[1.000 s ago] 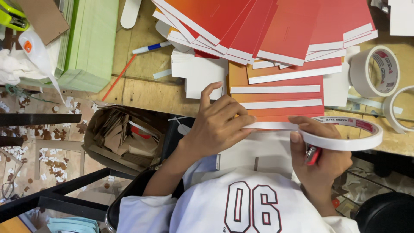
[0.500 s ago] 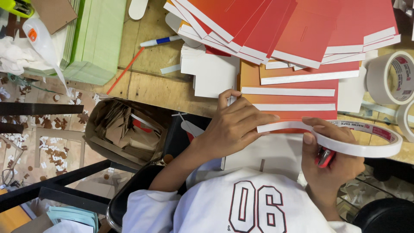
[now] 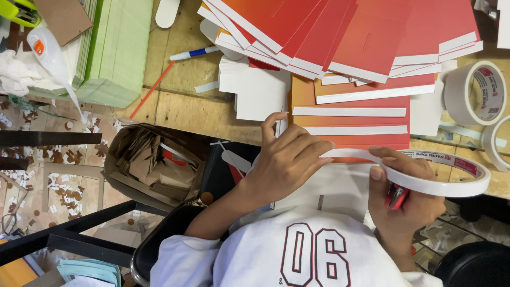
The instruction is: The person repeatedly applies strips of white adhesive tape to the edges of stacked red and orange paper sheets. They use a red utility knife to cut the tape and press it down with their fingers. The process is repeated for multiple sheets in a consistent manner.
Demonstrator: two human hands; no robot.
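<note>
While pinching tape end (image 3: 340, 154) with left hand (image 3: 289, 159) (fingers closed), held tape roll (image 3: 441, 175) in clasped right hand (image 3: 409, 202); strip stretched sideways between.

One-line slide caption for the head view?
Left hand presses tape onto a red card while right hand holds the tape roll.

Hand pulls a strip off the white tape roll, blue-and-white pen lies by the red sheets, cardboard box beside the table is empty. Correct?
One error: the cardboard box is not empty, it holds cardboard scraps. The head view shows this. The rest stands: a hand pulls a strip off the tape roll, and the pen lies by the red sheets.
</note>
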